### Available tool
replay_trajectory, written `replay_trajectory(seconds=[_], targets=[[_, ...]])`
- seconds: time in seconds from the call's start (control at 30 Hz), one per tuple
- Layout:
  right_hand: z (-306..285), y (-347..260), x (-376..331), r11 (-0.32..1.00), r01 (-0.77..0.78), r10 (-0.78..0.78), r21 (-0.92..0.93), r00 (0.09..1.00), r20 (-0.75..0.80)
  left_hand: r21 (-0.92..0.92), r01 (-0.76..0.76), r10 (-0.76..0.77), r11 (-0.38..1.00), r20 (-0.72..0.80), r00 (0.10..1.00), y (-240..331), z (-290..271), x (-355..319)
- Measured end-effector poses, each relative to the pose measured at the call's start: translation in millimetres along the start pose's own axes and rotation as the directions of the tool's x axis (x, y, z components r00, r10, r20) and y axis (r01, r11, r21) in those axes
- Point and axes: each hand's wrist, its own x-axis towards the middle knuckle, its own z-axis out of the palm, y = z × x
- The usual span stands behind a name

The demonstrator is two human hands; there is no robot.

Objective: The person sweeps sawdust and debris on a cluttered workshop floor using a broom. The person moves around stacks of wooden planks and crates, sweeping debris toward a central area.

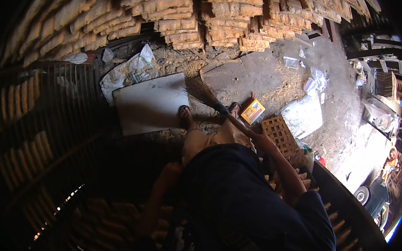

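Note:
My right hand [261,141] is wrapped round the handle of a broom [234,120]. The broom slants away from me to the left, its fan of thin stiff bristles down by the floor between a pale flat board [151,103] and a brown sheet [246,72]. A dark binding joins bristles and handle close to my sandalled foot. My left hand [170,172] hangs beside my left hip in deep shadow, apart from the broom; its fingers are too dark to make out.
Stacks of clay roof tiles [181,21] stand along the far side. A yellow box [253,111] and a perforated brown block [280,134] lie to my right, near a white sack [303,114]. A dark slatted rack [47,102] is at left. Dusty debris covers the floor.

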Motion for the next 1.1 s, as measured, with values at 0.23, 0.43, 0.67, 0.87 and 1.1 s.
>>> replay_trajectory(seconds=[0.23,0.43,0.67,0.87,1.1], targets=[[-2,-22,-77,0.926,-0.374,0.361,-0.047,0.917,-0.168,-0.119,-0.141,0.138,0.983,-0.032,0.990,-88,-45,-30],[42,-61,-103,0.869,-0.490,0.489,0.072,0.825,-0.282,-0.210,-0.268,0.274,0.940,-0.002,0.962,-139,-65,-45],[69,-119,-114,0.936,-0.211,0.289,0.280,0.917,-0.276,-0.317,-0.317,0.302,0.894,-0.099,0.948,-166,-62,-50],[82,-139,-85,0.895,-0.369,0.379,0.250,0.925,0.007,-0.201,-0.321,0.331,0.925,0.016,0.943,-172,-80,-42],[129,-32,-91,0.925,-0.217,0.338,0.313,0.846,-0.413,-0.173,-0.296,0.316,0.940,0.107,0.943,-177,-86,-45]])
